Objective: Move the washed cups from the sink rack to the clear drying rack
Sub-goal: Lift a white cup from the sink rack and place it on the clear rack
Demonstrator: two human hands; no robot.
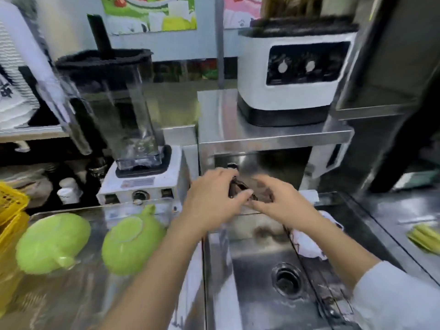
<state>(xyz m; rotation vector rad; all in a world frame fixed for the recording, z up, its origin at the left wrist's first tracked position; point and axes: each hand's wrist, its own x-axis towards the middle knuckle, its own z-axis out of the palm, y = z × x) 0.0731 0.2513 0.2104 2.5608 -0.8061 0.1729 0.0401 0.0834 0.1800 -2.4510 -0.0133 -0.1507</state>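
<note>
My left hand and my right hand meet above the back edge of the steel sink. Both grip a small dark object; motion blur hides what it is. A dark wire rack runs along the sink's right side, with a white item lying on it, partly behind my right forearm. Left of the sink, a clear drying rack holds two light green jugs, both upside down.
A blender on a white base stands behind the drying rack. A white machine with two knobs sits on a steel shelf above the sink. Yellow crates are at far left. Green strips lie on the right counter.
</note>
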